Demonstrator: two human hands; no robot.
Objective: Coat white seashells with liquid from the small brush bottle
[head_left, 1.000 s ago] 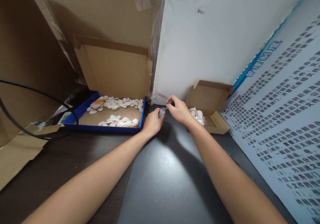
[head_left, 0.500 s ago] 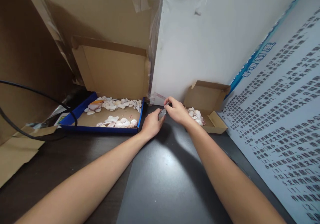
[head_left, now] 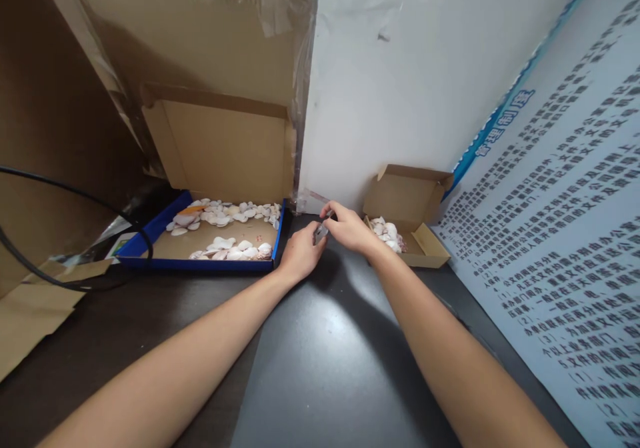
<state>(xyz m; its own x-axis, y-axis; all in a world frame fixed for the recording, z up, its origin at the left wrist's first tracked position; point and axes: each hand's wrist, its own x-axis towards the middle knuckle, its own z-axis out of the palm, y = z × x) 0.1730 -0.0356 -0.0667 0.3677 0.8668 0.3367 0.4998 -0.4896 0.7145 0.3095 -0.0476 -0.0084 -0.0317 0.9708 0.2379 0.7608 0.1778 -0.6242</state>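
Between the thumb and fingers of my left hand is a small grey, shiny piece, too small to name surely. My right hand meets it from the right, thumb and forefinger pinched close at its upper end; what these fingertips hold is hidden. Both hands are over the dark table. Left of them lies an open blue-sided cardboard box with white seashells in two groups. Close to my right wrist stands a small open carton holding a heap of pale shells.
A dark grey mat covers the table's middle. On the left, a black cable loops over the blue box's corner, near loose cardboard. A white wall rises behind; a printed sign leans along the right.
The right fingers have shifted slightly and come closer to the left hand's grey piece, which has turned a little. The whole view has moved slightly; the boxes and shells stay put.
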